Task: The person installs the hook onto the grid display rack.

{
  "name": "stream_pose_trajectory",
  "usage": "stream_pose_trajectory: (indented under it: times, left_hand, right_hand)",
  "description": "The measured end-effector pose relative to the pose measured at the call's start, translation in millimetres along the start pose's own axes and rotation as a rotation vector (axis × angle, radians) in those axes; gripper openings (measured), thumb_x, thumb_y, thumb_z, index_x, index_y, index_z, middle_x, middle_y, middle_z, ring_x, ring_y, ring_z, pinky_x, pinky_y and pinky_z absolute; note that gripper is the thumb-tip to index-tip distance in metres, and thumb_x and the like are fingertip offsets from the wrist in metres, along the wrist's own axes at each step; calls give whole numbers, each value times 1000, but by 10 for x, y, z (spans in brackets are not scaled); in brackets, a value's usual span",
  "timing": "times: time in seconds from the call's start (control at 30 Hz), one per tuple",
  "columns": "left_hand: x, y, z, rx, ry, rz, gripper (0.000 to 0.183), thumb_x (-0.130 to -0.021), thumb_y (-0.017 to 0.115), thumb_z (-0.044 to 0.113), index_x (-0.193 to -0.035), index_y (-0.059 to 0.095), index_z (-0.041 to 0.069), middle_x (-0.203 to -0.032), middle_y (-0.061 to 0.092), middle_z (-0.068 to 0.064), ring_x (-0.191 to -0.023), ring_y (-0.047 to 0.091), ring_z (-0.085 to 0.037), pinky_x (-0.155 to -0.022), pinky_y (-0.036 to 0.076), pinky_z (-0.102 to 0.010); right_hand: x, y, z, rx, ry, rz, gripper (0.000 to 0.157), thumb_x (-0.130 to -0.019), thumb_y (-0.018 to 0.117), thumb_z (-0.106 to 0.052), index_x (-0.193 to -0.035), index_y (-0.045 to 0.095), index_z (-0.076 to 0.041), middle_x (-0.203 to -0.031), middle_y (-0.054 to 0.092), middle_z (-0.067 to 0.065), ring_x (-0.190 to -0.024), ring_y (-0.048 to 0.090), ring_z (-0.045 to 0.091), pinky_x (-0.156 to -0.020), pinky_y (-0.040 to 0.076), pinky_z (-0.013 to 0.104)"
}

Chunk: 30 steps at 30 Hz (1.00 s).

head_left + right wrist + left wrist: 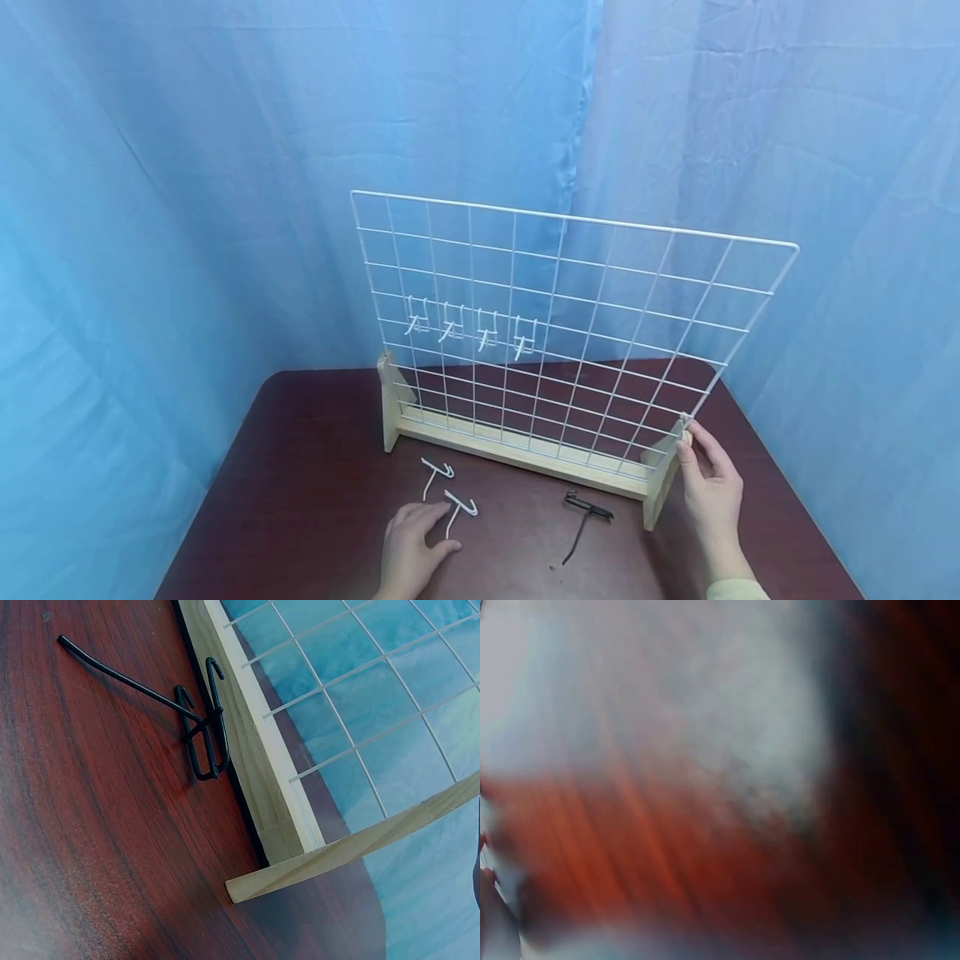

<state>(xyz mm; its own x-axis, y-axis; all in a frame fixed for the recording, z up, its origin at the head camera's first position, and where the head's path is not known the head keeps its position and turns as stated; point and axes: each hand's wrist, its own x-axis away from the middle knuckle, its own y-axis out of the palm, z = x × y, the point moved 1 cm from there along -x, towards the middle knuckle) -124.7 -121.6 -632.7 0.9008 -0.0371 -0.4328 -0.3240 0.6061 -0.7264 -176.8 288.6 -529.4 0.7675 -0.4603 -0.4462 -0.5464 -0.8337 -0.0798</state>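
Note:
A white wire grid panel stands in a wooden base with upright end pieces. My right hand pinches the top of the right wooden end piece between thumb and fingers. On the table in front lie two white hooks; my left hand is at the nearer hook, thumb and fingers spread around its stem. The farther white hook lies just beyond those fingertips. Several white hooks hang in a row on the grid's left half. The left wrist view is mostly blurred.
A black hook lies on the dark red table before the base, its long prong pointing toward me. In the right wrist view the same black hook lies close to the wooden base. Blue curtains surround the table.

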Motion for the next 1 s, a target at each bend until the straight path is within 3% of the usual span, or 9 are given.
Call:
stream_pose_trajectory:
  times: [0.17, 0.43, 0.77, 1.0]
  left_hand:
    - [-4, 15, -13, 33, -27, 17, 52, -60, 92, 27, -109, 76, 19, -110, 73, 8, -103, 59, -16, -90, 44, -43]
    - [-18, 54, -53, 54, 13, 86, 44, -62, 92, 18, -104, 78, 16, -110, 73, 4, -100, 60, -18, -86, 45, -41]
    - [-52, 36, -29, 71, -82, 61, 34, -68, 89, 9, -99, 79, 17, -108, 74, 6, -100, 62, -17, -88, 47, -40]
    - [-72, 43, -22, 66, -115, 68, 26, -69, 88, 10, -93, 79, 15, -107, 74, 4, -99, 63, -18, -88, 48, -41]
  right_hand:
    - [2, -1, -1, -21, -7, -3, 37, -93, 61, 8, -130, 60, 5, -128, 65, 2, -108, 60, -4, -88, 47, 12]
    - [-2, 3, -31, -19, 10, 3, 37, -93, 61, 9, -130, 60, 5, -128, 65, 6, -108, 61, -3, -88, 47, 12]
    - [-1, -5, 8, -15, 21, 2, 38, -94, 62, 6, -131, 62, 0, -129, 64, 7, -109, 60, -3, -89, 47, 12]
    - [3, -4, -27, -35, 12, 5, 39, -93, 61, 9, -131, 60, 3, -126, 66, -2, -107, 61, -4, -88, 47, 12]
